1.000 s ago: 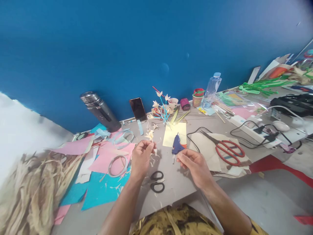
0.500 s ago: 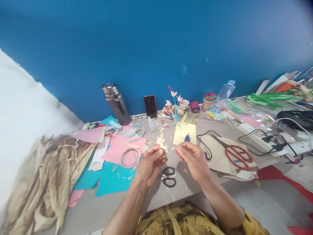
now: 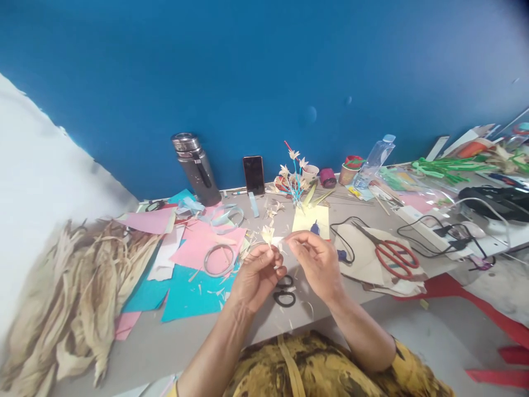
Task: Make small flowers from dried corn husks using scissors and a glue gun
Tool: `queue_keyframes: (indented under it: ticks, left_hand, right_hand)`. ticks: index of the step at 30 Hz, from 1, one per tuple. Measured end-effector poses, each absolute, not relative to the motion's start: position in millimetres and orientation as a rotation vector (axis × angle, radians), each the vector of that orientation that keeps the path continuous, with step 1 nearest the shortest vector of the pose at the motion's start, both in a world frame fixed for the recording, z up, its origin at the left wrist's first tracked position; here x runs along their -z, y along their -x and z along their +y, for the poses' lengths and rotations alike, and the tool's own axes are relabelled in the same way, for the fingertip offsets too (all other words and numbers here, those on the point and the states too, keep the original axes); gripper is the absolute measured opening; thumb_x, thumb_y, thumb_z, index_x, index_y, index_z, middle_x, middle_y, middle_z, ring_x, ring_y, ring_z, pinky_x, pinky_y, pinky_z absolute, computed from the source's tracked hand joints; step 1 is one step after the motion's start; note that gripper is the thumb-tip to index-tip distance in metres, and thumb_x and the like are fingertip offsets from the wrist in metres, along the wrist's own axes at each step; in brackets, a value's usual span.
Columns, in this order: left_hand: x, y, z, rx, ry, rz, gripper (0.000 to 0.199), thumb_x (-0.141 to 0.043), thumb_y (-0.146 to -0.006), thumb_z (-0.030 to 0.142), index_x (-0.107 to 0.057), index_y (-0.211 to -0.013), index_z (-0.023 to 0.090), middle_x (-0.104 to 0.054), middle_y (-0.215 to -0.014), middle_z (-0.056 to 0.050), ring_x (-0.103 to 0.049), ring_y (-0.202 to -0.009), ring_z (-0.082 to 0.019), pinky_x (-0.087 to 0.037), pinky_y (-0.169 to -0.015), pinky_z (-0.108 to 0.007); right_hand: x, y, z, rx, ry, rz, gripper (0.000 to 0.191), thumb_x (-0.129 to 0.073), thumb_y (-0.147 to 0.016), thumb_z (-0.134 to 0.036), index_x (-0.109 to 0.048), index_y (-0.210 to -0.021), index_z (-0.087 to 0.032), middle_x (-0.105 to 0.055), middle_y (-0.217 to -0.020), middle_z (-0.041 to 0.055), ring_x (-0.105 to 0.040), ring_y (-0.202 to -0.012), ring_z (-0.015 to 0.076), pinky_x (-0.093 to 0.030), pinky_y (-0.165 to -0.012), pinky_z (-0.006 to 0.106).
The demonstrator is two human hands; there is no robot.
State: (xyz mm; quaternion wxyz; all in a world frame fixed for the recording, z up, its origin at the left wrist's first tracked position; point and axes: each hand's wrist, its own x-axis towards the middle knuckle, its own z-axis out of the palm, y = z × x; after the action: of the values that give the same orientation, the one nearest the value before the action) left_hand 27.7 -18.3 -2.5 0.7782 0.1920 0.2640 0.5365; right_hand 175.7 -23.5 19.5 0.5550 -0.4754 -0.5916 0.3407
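A small cream flower (image 3: 268,234) stands upright between the thumb and fingertips of my left hand (image 3: 257,275). Just to its right is my right hand (image 3: 314,263), thumb and index finger pinched together near the petals; whatever is between them is too small to make out. Black-handled scissors (image 3: 284,299) lie on the table under my left hand, their blades hidden. Behind my hands, a bunch of cream flowers on blue stems (image 3: 296,184) stands beside a yellow paper (image 3: 320,216). Loose flowers (image 3: 274,208) lie in front of the phone.
Dried husks (image 3: 78,298) fill the left side. Pink paper (image 3: 194,245), blue paper (image 3: 190,292) and a tape ring (image 3: 219,260) lie nearby. A flask (image 3: 198,173) and phone (image 3: 253,175) stand at the wall. Red-handled scissors (image 3: 397,258) and a power strip (image 3: 430,229) are to the right.
My right hand has moved left, closer to the flower in my left hand. The view has shifted slightly.
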Motion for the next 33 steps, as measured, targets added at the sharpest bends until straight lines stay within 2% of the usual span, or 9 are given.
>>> queue_keyframes:
  ticks: [5, 14, 19, 24, 30, 33]
  left_hand:
    - [3, -31, -18, -1.138, -0.401, 0.51, 0.025, -0.088, -0.065, 0.021, -0.065, -0.069, 0.016, -0.053, -0.069, 0.002, -0.047, -0.064, -0.009, -0.041, -0.057, -0.023]
    - [11, -36, -18, -1.07, -0.457, 0.439, 0.023, -0.09, -0.066, 0.024, -0.068, -0.07, 0.016, -0.056, -0.068, 0.001, -0.051, -0.063, -0.009, -0.044, -0.061, -0.025]
    - [10, -36, -19, -1.041, -0.477, 0.476, 0.03, -0.093, -0.062, 0.03, -0.067, -0.068, 0.015, -0.057, -0.065, 0.001, -0.052, -0.062, -0.009, -0.045, -0.062, -0.024]
    - [8, -33, -21, -1.049, -0.49, 0.497, 0.036, -0.096, -0.053, 0.032, -0.068, -0.069, 0.017, -0.061, -0.071, -0.001, -0.056, -0.067, -0.012, -0.043, -0.06, -0.025]
    - [8, -28, -20, -1.122, -0.537, 0.487, 0.028, -0.093, -0.058, 0.03, -0.071, -0.069, 0.018, -0.064, -0.089, -0.004, -0.053, -0.071, -0.011, -0.041, -0.059, -0.024]
    - [6, -29, -20, -1.132, -0.549, 0.482, 0.025, -0.092, -0.061, 0.028, -0.071, -0.069, 0.017, -0.063, -0.088, -0.003, -0.051, -0.07, -0.01, -0.039, -0.058, -0.024]
  right_hand:
    - [-20, -173, -21, -0.826, 1.117, -1.342, 0.019, -0.06, -0.09, -0.032, -0.069, -0.078, -0.02, -0.074, -0.088, 0.0063, -0.067, -0.081, 0.0193, -0.052, -0.067, 0.028]
    - [-25, -167, -30, -0.856, 1.06, -1.326, 0.018, -0.059, -0.089, -0.027, -0.066, -0.074, -0.02, -0.072, -0.083, 0.0053, -0.063, -0.06, 0.0135, -0.053, -0.055, 0.026]
    - [-30, -172, -33, -0.621, 0.964, -1.53, 0.018, -0.056, -0.09, -0.018, -0.063, -0.073, -0.021, -0.076, -0.089, 0.0074, -0.069, -0.076, 0.0182, -0.053, -0.066, 0.03]
    - [-28, -177, -32, -0.55, 0.917, -1.627, 0.017, -0.054, -0.092, -0.017, -0.063, -0.078, -0.022, -0.076, -0.097, 0.0086, -0.069, -0.088, 0.0207, -0.052, -0.077, 0.034]
    - [-22, -183, -32, -0.5, 1.01, -1.611, 0.014, -0.057, -0.092, -0.019, -0.064, -0.08, -0.022, -0.075, -0.095, 0.0066, -0.065, -0.077, 0.0179, -0.048, -0.069, 0.031]
    - [-20, -184, -33, -0.533, 1.041, -1.598, 0.016, -0.057, -0.092, -0.019, -0.063, -0.078, -0.022, -0.073, -0.09, 0.0054, -0.064, -0.074, 0.0169, -0.048, -0.067, 0.03]
